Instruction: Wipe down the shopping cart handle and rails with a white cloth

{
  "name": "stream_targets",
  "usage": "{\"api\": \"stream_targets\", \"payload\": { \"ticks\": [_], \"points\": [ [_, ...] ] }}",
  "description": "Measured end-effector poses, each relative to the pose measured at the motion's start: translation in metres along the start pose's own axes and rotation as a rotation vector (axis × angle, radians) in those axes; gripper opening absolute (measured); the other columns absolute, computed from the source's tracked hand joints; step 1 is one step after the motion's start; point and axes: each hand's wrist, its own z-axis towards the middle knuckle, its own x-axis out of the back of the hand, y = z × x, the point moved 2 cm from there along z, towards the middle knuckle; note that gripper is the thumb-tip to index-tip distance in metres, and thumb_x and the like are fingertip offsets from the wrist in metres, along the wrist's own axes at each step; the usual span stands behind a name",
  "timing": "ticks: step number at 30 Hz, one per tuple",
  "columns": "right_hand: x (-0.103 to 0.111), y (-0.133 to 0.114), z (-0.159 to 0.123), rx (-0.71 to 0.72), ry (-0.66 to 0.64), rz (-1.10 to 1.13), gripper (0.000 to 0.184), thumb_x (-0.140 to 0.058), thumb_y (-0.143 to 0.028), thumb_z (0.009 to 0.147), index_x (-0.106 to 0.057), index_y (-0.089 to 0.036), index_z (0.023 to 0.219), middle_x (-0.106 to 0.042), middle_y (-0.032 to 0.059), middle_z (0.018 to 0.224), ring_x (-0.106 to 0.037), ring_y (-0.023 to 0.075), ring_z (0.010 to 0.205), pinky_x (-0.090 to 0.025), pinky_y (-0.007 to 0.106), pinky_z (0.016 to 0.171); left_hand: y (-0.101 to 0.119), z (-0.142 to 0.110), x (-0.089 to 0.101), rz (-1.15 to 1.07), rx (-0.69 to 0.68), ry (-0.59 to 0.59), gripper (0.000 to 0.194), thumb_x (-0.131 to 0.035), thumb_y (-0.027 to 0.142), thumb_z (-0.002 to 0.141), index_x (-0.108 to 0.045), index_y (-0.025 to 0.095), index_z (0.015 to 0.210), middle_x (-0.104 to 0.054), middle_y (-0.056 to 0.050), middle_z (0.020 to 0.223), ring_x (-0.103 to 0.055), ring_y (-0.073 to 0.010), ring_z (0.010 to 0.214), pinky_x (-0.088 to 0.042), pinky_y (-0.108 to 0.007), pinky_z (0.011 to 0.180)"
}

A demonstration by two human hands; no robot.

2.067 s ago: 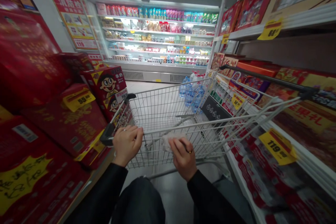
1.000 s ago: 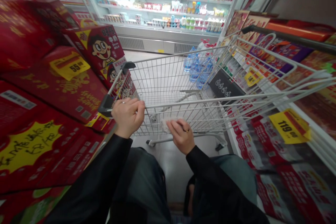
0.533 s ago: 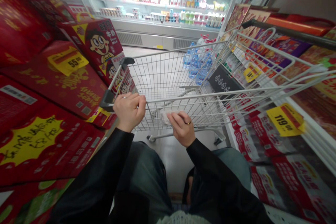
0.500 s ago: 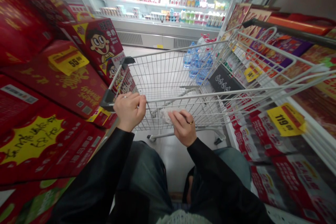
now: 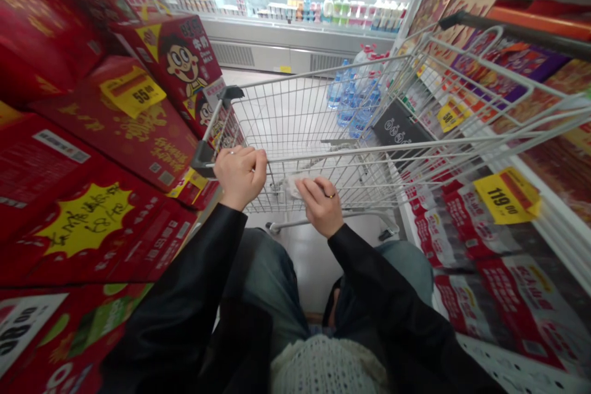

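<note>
My left hand point(image 5: 240, 177) is closed around the near bar of a wire shopping cart point(image 5: 295, 117), close to the bar's black end piece point(image 5: 203, 160). My right hand point(image 5: 321, 206) sits lower in the picture, its fingers curled onto a crumpled white tissue point(image 5: 295, 186) pressed by the cart's wires. Black sleeves cover both forearms. The cart's basket holds no goods that I can see.
Red gift boxes point(image 5: 115, 154) with yellow price tags are stacked close on the left. A shelf of red-packed goods point(image 5: 489, 258) runs along the right. Blue-capped water bottles point(image 5: 351, 101) stand ahead, before a lit chiller point(image 5: 281, 28).
The view has tilted further down, so the chiller sits higher in the picture. More of the cream knitted cloth shows at the bottom. Both hands stay in place on the cart.
</note>
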Motion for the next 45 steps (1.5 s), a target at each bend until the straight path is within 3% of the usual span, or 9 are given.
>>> {"api": "stream_targets", "payload": {
  "ticks": [5,10,13,16,21,26,37,42,45],
  "points": [
    [0.023,0.002,0.025,-0.078,0.154,-0.002,0.062,-0.048,-0.005,0.091,-0.048,-0.024,0.150,-0.065,0.0084,0.127,-0.047,0.0265,0.117,-0.050,0.044,0.101,-0.003,-0.007,0.003,-0.168,0.037,0.012,0.040,-0.042,0.044,0.098,-0.059,0.021,0.069,-0.060,-0.003,0.071,-0.049,-0.0174,0.076,-0.034,-0.037,0.084],
    [0.015,-0.008,0.010,-0.136,0.017,0.115,0.061,-0.053,-0.006,0.087,-0.052,-0.022,0.146,-0.066,0.0099,0.124,-0.048,0.0273,0.111,-0.052,0.043,0.096,0.014,-0.060,0.007,-0.434,0.282,0.267,0.033,-0.054,0.048,0.093,-0.062,0.020,0.108,-0.061,-0.010,0.117,-0.052,-0.0226,0.117,-0.038,-0.043,0.109],
    [0.015,-0.017,0.003,-0.237,0.054,0.122,0.056,-0.058,-0.012,0.087,-0.055,-0.021,0.142,-0.065,0.0116,0.122,-0.050,0.0283,0.111,-0.052,0.046,0.098,0.040,-0.101,-0.006,-0.698,0.508,0.273,0.039,-0.066,0.052,0.087,-0.059,0.020,0.109,-0.063,-0.005,0.094,-0.061,-0.0153,0.086,-0.051,-0.031,0.084],
    [0.019,-0.029,0.009,-0.229,0.097,0.110,0.051,-0.059,-0.019,0.090,-0.055,-0.020,0.141,-0.064,0.0126,0.120,-0.052,0.0287,0.111,-0.050,0.048,0.100,0.070,-0.124,-0.019,-0.967,0.673,0.186,0.056,-0.073,0.056,0.082,-0.059,0.021,0.123,-0.068,-0.009,0.107,-0.068,-0.0171,0.094,-0.056,-0.027,0.081],
    [0.021,-0.038,0.022,-0.222,0.134,0.146,0.037,-0.056,-0.028,0.096,-0.059,-0.022,0.133,-0.059,0.0145,0.130,-0.051,0.0317,0.129,-0.043,0.058,0.111,0.107,-0.123,-0.019,-1.230,0.889,0.204,0.067,-0.069,0.054,0.087,-0.046,0.030,0.146,-0.055,-0.010,0.146,-0.057,-0.0200,0.133,-0.053,-0.029,0.108],
    [0.023,-0.048,0.032,-0.119,0.127,0.155,0.027,-0.061,-0.022,0.096,-0.068,-0.024,0.122,-0.065,0.0118,0.127,-0.056,0.0266,0.120,-0.051,0.045,0.104,0.124,-0.105,-0.008,-1.586,0.978,0.321,0.058,-0.078,0.050,0.081,-0.059,0.027,0.131,-0.061,-0.008,0.139,-0.057,-0.0208,0.133,-0.048,-0.032,0.117],
    [0.047,-0.032,0.063,0.229,-0.339,0.577,0.050,-0.066,-0.020,0.086,-0.061,-0.027,0.135,-0.060,0.0078,0.144,-0.053,0.0255,0.134,-0.048,0.048,0.113,0.053,-0.084,0.005,-1.369,0.894,0.448,0.060,-0.088,0.048,0.067,-0.066,0.018,0.114,-0.071,-0.009,0.116,-0.069,-0.0192,0.104,-0.059,-0.031,0.096],
    [0.059,0.021,0.092,0.026,-0.122,0.329,0.037,-0.055,-0.024,0.095,-0.064,-0.025,0.131,-0.064,0.0093,0.136,-0.055,0.0271,0.129,-0.044,0.051,0.111,-0.006,-0.092,0.013,-1.059,0.833,0.566,0.073,-0.091,0.051,0.058,-0.060,0.016,0.114,-0.069,-0.010,0.113,-0.068,-0.0194,0.099,-0.057,-0.036,0.096],
    [0.050,0.052,0.106,-0.128,-0.154,0.064,0.035,-0.047,-0.033,0.100,-0.068,-0.019,0.123,-0.067,0.0135,0.126,-0.057,0.0301,0.120,-0.047,0.048,0.098,-0.032,-0.093,0.025,-0.850,0.789,0.639,0.081,-0.097,0.046,0.046,-0.052,0.018,0.108,-0.067,-0.005,0.101,-0.067,-0.0189,0.094,-0.056,-0.035,0.092]
  ]
}}
